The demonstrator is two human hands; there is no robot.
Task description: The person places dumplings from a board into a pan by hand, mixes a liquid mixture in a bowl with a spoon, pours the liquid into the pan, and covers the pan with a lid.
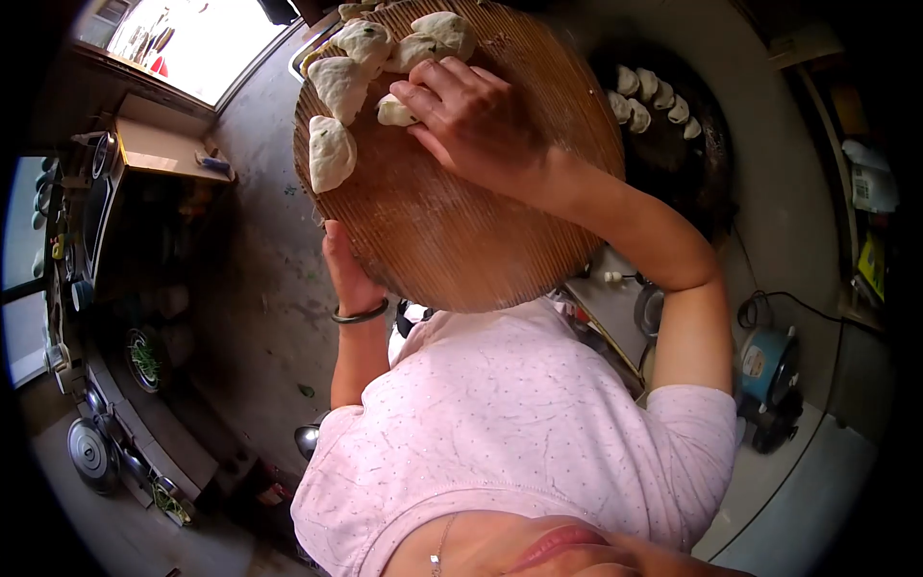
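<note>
A round ribbed wooden board is tilted in front of my body. My left hand, a dark bangle at its wrist, holds the board's lower left edge, its fingers hidden behind it. My right hand reaches over the board with fingers bent around a small dough piece. Several filled dough pieces sit along the upper left of the board, among them a folded one nearest the edge and a larger one above it.
A dark round pan at the upper right holds several dumplings. On the right are a blue appliance and a cord. A cabinet stands at the left, with a lidded pot and a bowl of greens below.
</note>
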